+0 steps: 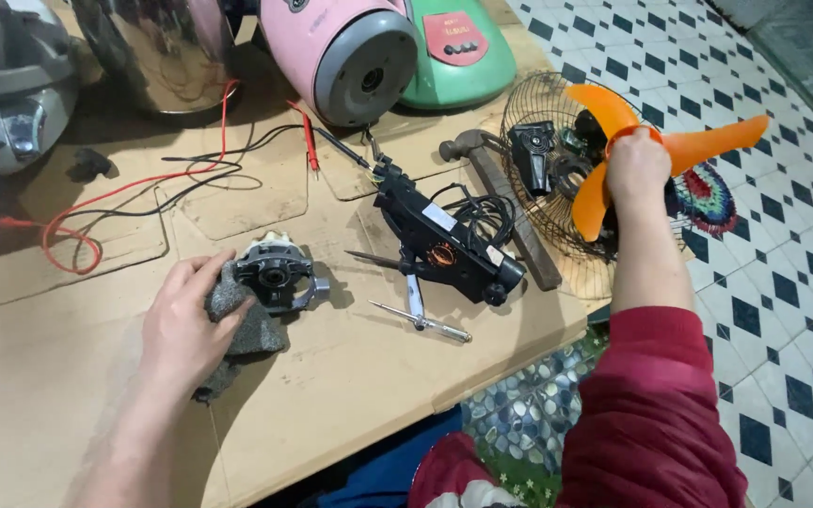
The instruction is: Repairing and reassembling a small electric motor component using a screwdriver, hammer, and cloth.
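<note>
- Plainly, the left hand (181, 325) lies on a grey rag (237, 325), fingers spread and pressing the cloth rather than closed round it; the rag lies against a small fan motor (277, 273) on the cardboard-covered table (350, 376).
- The right hand (637, 169) is clenched on the hub of an orange fan blade (708, 141), held up over a round wire fan guard (543, 202) that overhangs the table's right edge above the tiled floor (783, 310).
- Between the hands lie a black fan housing (449, 245) with coiled cable, a screwdriver (422, 322) just below it, and a hammer (501, 202) alongside the guard.
- Bare cardboard stretches in front of the left hand towards the near edge, which cuts diagonally from the lower left up to the right, just beyond the screwdriver.
- Red and black test leads (124, 193) loop across the left part of the table.
- Along the far edge stand a pink appliance (345, 52), a green appliance (458, 47) and a shiny metal pot (157, 52), crowding that side.
</note>
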